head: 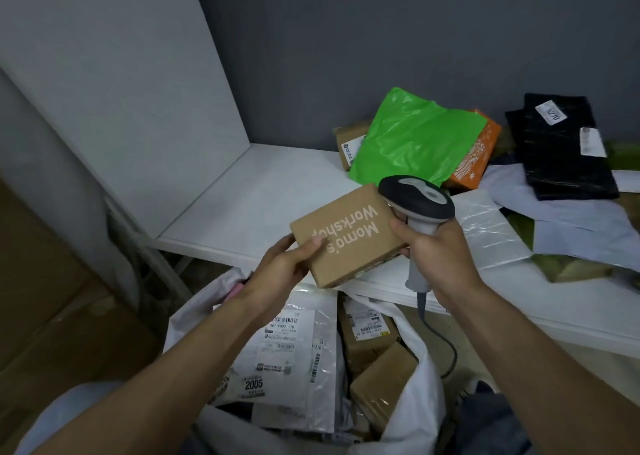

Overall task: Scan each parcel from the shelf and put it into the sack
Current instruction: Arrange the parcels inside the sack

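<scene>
Between my hands: box (pixel 349 236), long axis running hand to hand; left hand (pixel 287 267) grips its left end, thumb on top; right hand (pixel 436 253) wrapped round scanner (pixel 417 200), head above right end; sack (pixel 422 402) open directly below both

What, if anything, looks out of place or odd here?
Only the box held by the left hand: its lettering faces the camera upside down, no label showing, beside the scanner in the right hand.
</scene>
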